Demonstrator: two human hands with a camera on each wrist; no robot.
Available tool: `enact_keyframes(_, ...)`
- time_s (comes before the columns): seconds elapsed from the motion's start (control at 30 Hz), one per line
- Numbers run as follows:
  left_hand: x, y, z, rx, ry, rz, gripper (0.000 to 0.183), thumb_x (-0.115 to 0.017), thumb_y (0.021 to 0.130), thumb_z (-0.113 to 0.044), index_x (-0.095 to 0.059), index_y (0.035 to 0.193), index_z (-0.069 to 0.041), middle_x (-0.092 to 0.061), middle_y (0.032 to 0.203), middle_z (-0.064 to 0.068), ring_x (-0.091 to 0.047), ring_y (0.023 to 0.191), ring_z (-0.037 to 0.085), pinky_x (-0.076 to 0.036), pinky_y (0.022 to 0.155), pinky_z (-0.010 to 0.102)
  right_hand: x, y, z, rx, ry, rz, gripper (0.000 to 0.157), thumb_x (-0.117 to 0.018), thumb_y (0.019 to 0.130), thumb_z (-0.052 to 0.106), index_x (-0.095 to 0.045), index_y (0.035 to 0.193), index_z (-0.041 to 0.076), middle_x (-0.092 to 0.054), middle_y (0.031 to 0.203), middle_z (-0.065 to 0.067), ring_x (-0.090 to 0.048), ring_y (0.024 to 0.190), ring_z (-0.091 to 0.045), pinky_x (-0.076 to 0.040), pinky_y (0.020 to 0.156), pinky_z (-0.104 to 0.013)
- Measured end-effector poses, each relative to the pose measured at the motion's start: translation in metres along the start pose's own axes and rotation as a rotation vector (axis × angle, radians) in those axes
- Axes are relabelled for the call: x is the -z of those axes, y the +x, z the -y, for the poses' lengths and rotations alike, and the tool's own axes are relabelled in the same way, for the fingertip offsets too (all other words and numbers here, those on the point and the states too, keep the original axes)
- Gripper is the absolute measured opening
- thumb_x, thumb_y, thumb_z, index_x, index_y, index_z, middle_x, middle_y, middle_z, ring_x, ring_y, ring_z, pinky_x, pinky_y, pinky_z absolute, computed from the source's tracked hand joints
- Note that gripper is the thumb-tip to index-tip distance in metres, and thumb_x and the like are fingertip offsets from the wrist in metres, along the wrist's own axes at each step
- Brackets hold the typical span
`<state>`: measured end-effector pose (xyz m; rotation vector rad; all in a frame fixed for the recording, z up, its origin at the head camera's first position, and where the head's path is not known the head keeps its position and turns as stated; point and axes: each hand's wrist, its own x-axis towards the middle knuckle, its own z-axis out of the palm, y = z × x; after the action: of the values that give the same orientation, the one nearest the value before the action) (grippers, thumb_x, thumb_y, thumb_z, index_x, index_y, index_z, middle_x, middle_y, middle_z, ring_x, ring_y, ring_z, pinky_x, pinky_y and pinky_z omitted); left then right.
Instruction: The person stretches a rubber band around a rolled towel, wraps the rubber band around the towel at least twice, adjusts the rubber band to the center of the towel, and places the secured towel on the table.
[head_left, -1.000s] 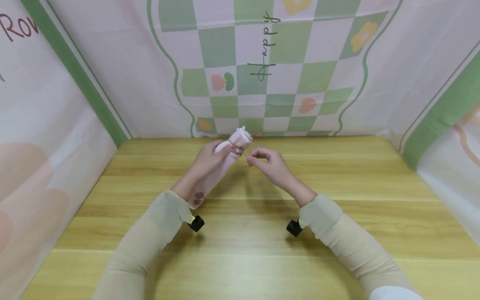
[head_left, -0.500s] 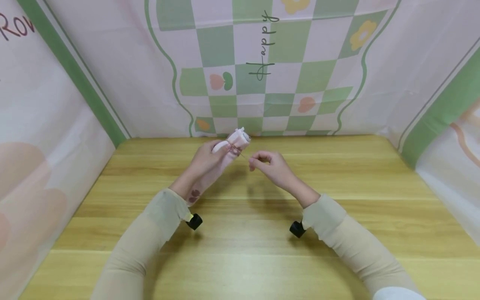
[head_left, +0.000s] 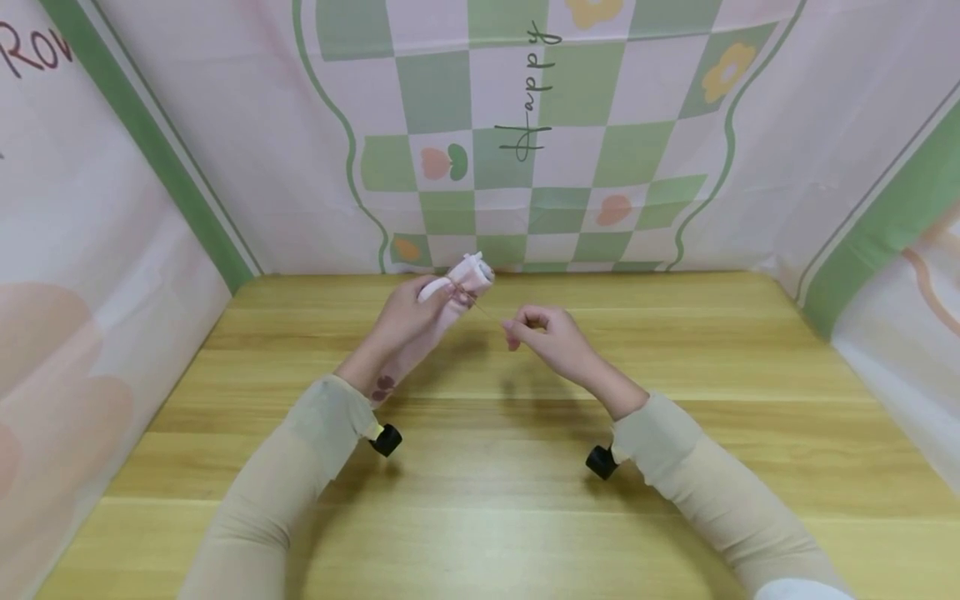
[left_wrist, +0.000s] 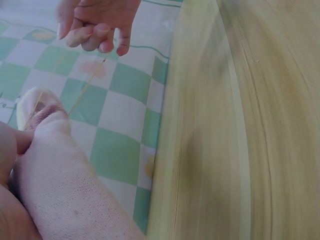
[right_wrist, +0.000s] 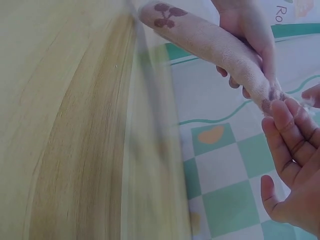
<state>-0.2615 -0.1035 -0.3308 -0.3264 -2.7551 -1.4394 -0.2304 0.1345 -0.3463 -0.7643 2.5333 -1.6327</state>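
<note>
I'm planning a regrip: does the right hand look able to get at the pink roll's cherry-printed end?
Probably yes: nothing visible stands between the right hand and the pink roll's cherry-printed end, though that hand may first need to release the thin strand it pinches.

"Happy" (head_left: 527,92) sideways on checkered back cloth (head_left: 435,92); "Ro" (head_left: 22,52), next letter unclear, on left cloth (head_left: 60,192)

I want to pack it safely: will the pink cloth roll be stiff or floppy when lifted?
The pink cloth roll probably bends a little, since it curves slightly. Its textured surface suggests little slipping. Being rounded, it may roll if pushed.
</note>
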Motion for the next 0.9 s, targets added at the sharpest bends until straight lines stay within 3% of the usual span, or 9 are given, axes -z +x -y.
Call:
enact_keyframes(0.33,0.003,0.000,0.000,0.019,0.003,-0.019,0.049,-0.051,0.094,-0.037,-0.051,0.130,-0.004,-0.054,0.125,0.016,-0.052,0.109,0.029,-0.042,0.092,0.039,0.004,-0.013,0.032,0.005,-0.044,0.029,0.032,-0.052,0.095,0.013,-0.051,0.068,-0.004,-0.059,0.071,-0.016,-0.053,0.073,-0.024,-0.034,0.058,-0.032)
enact_keyframes(0.9,0.005,-0.001,0.001,0.010,0.030,-0.023,0.048,-0.051,0.095,-0.037,-0.052,0.129,-0.003,-0.054,0.125,0.017,-0.052,0.111,0.031,-0.041,0.093,0.041,0.011,-0.022,0.032,-0.024,-0.020,0.031,0.038,-0.051,0.096,0.014,-0.053,0.065,-0.007,-0.060,0.070,-0.019,-0.054,0.073,-0.026,-0.036,0.061,-0.034)
